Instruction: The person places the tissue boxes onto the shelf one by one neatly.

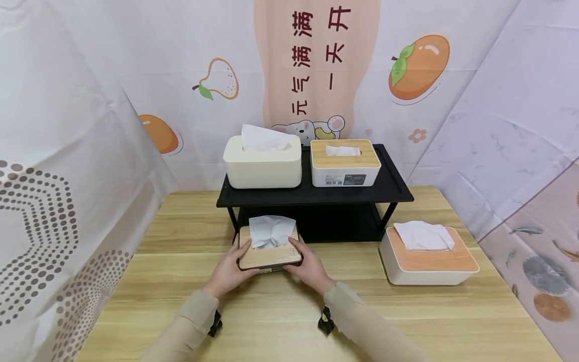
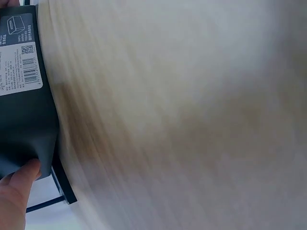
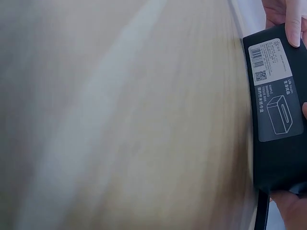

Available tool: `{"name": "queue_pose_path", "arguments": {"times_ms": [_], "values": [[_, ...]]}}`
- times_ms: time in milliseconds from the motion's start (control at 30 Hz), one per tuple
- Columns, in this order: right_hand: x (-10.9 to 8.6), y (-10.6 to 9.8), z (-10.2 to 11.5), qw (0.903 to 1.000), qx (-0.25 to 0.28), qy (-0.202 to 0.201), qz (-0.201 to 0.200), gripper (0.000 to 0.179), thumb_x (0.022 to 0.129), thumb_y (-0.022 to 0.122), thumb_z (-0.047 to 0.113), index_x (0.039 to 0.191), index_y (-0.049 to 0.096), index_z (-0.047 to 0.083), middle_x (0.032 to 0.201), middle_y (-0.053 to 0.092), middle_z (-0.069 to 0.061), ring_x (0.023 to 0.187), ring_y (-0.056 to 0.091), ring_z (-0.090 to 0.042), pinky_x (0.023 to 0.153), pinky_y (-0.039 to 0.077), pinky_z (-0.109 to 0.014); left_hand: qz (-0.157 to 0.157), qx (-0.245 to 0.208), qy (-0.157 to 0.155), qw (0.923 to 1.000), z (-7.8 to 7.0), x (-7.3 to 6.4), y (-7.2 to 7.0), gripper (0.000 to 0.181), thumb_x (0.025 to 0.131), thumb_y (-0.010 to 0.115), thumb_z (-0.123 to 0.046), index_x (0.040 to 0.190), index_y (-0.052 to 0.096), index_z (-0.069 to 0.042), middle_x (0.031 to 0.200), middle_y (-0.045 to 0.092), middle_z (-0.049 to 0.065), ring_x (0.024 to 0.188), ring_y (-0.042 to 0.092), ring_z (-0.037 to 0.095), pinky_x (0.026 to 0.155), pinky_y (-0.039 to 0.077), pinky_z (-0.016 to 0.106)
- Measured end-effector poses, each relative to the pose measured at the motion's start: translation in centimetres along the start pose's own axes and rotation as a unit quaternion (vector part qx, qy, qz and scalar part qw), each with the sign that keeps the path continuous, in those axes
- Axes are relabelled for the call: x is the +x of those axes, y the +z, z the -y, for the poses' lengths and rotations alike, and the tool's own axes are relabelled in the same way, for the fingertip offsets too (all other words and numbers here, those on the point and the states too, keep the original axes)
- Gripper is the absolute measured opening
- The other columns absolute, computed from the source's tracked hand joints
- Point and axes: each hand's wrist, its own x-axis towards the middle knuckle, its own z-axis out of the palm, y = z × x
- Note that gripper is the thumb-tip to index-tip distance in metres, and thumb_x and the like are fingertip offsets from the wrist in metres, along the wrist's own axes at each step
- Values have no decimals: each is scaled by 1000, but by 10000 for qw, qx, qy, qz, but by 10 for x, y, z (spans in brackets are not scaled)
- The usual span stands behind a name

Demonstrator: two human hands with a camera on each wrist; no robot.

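A black tissue box (image 1: pixel 254 258) with a light wooden lid and a white tissue (image 1: pixel 271 232) sticking up is between both hands, at the front of the black shelf's lower tier. My left hand (image 1: pixel 229 271) grips its left front corner, thumb along the front face. On the opposite corner, my right hand (image 1: pixel 311 266) holds it the same way, fingers along the side. From the left wrist, the dark box front (image 2: pixel 24 115) shows a printed label. The right wrist view has that front face (image 3: pixel 276 165) too, with fingers at both ends.
The two-tier black shelf (image 1: pixel 316 196) carries a cream tissue box (image 1: pixel 263 173) and a white one with a wooden lid (image 1: pixel 346 173) on top. Another white, wooden-lidded tissue box (image 1: pixel 425 275) stands at the table's right. A printed cloth (image 1: pixel 181 30) hangs behind the wooden table (image 1: pixel 172 241).
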Motion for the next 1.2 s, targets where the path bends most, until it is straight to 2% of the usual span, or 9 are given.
{"name": "queue_pose_path", "arguments": {"times_ms": [233, 500, 767, 933, 1067, 1200], "values": [[2, -3, 2, 9999, -71, -63, 54, 74, 75, 80, 13, 140, 45, 9, 148, 28, -31, 132, 38, -43, 101, 41, -51, -6, 11, 22, 10000, 1, 2, 0, 86, 74, 81, -30, 145, 38, -10, 153, 12, 31, 134, 29, 49, 99, 40, 56], [4, -4, 3, 9999, 17, -22, 111, 72, 78, 78, 19, 141, 45, 8, 148, 27, -31, 133, 35, -44, 101, 40, -52, 61, 5, -102, 9999, 0, 6, 0, 84, 76, 79, -35, 146, 38, -13, 154, 13, 29, 136, 28, 47, 102, 38, 56], [13, -2, 7, 9994, -217, 153, -219, 64, 81, 76, 21, 137, 49, 7, 146, 34, -28, 134, 36, -42, 102, 40, -51, -125, -3, -92, 9999, -5, 15, -1, 72, 82, 74, -30, 143, 42, -7, 150, 20, 34, 135, 29, 48, 102, 36, 58], [19, -2, 7, 9984, -351, 146, -415, 60, 81, 76, 20, 134, 52, 5, 143, 39, -29, 132, 39, -43, 101, 41, -52, -273, 171, -80, 9994, -8, 22, 1, 68, 84, 73, -29, 140, 45, -4, 149, 22, 34, 135, 30, 48, 102, 37, 57], [25, -2, 7, 9968, -566, 57, -565, 57, 81, 76, 20, 131, 54, 4, 139, 44, -29, 129, 42, -43, 100, 42, -53, -358, 158, -158, 9991, -9, 26, 3, 65, 85, 71, -29, 139, 46, -2, 149, 23, 33, 134, 31, 48, 102, 38, 57], [30, -3, 8, 9944, -843, 173, -618, 55, 82, 75, 23, 130, 55, 5, 139, 45, -27, 126, 46, -42, 98, 44, -52, -430, 170, -300, 9985, -11, 31, 6, 64, 87, 69, -30, 139, 46, -2, 149, 22, 33, 134, 31, 48, 102, 37, 57]]}}
